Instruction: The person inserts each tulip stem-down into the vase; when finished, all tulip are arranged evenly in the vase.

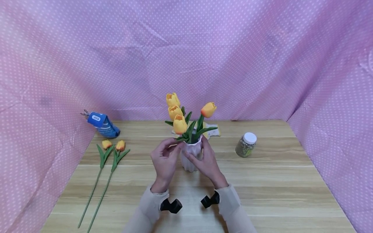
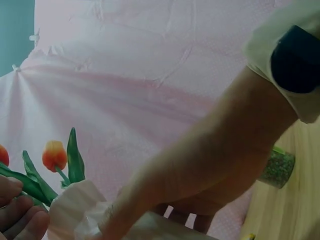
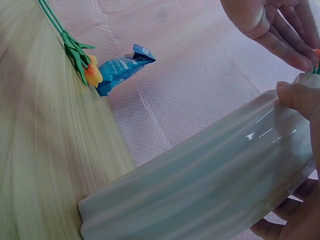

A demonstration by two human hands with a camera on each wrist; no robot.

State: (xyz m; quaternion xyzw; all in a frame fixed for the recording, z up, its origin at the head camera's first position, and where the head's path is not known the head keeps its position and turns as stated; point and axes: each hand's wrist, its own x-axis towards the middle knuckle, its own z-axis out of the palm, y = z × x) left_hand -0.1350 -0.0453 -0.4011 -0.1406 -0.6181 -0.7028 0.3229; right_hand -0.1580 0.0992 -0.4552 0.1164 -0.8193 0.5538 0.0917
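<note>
A white fluted vase [image 1: 190,163] stands upright in the middle, holding several yellow-orange tulips [image 1: 180,125]. My right hand [image 1: 206,160] grips it near the top, thumb on the near side and fingers round the far side; the right wrist view shows the vase [image 3: 200,175] up close in that grip. At the rim's left side, my left hand [image 1: 166,160] has its fingers curled and pinches a tulip low down by its leaves. The stems inside the vase are hidden. In the left wrist view, one tulip [image 2: 54,156] leans out past the rim.
Two loose tulips [image 1: 102,155] lie on the wooden table [image 1: 279,184] at left, beside a blue packet [image 1: 103,124]. A white-lidded jar [image 1: 245,145] stands at right. Behind the vase lies a patterned cloth [image 1: 215,132]. Pink dotted fabric [image 1: 186,58] hangs round the table.
</note>
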